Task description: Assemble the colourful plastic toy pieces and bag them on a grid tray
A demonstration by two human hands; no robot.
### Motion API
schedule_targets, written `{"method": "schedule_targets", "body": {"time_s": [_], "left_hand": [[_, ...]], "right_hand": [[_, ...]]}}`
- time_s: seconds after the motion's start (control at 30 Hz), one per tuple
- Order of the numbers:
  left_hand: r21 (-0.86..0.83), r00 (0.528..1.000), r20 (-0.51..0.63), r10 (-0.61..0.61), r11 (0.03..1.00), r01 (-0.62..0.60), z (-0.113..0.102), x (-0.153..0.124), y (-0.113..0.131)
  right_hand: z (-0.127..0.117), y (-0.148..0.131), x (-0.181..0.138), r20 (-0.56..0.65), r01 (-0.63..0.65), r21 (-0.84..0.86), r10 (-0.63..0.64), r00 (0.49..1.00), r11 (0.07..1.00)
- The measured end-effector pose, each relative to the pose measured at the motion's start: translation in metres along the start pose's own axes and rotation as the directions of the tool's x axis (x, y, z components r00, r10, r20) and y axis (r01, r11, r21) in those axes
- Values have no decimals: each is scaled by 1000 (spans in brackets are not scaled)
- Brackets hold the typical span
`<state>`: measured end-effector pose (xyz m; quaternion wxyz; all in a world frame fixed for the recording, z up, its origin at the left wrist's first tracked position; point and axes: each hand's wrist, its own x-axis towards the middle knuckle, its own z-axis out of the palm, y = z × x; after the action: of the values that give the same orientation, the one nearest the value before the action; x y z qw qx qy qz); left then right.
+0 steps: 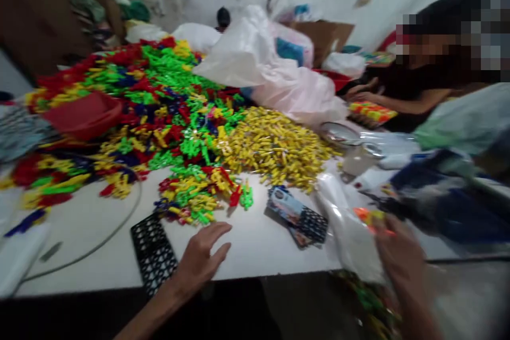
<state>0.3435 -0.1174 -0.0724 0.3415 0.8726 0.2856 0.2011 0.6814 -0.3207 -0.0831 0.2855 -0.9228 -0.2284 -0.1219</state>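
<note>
My left hand (201,260) lies flat on the white table (255,244) near its front edge, fingers stretched out, holding nothing. A black plastic grid (153,252) sits just left of it. A small heap of coloured plastic pieces (199,191) lies just beyond the fingers. My right hand (400,255) is blurred at the lower right, close to a clear plastic bag (350,228) and a small orange piece (368,218). Its fingers are smeared by motion.
A big pile of red, green, yellow and blue pieces (139,101) and a yellow heap (274,143) cover the table. A red bowl (83,114), large plastic bags (271,69), printed cards with a second black grid (298,215). Another person (418,79) sits at the right.
</note>
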Motion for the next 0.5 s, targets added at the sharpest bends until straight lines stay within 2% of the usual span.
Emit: {"method": "schedule_targets", "body": {"time_s": [0.07, 0.13, 0.17, 0.2, 0.23, 0.27, 0.33, 0.4, 0.5], "left_hand": [[224, 982, -189, -1, 973, 45, -29, -35, -33], [393, 938, -348, 6, 909, 140, -46, -64, -61], [450, 915, -402, 13, 873, 186, -50, -75, -74], [494, 900, -435, 22, 842, 219, -53, -83, -84], [527, 893, -448, 29, 816, 238, -54, -89, -93], [549, 891, -453, 33, 798, 250, -54, -93, -101], [567, 880, -473, 37, 777, 273, -55, -95, -114], [574, 867, -496, 42, 766, 291, -58, -94, -126], [602, 882, -468, 46, 748, 280, -63, -92, -141]], "right_hand": [[8, -26, -11, -83, 3, 85, 4, 997, 996], [22, -71, -37, 36, 103, 306, -120, 992, 947], [32, -99, -54, 172, 152, 418, -242, 955, 896], [45, -127, -72, 293, 199, 499, -381, 877, 843], [58, -155, -89, 393, 243, 559, -511, 764, 793], [72, -182, -105, 447, 285, 585, -595, 668, 759], [96, -229, -130, 514, 404, 552, -679, 524, 729], [115, -265, -148, 561, 527, 480, -708, 429, 701], [131, -301, -163, 618, 677, 357, -706, 345, 644]]}}
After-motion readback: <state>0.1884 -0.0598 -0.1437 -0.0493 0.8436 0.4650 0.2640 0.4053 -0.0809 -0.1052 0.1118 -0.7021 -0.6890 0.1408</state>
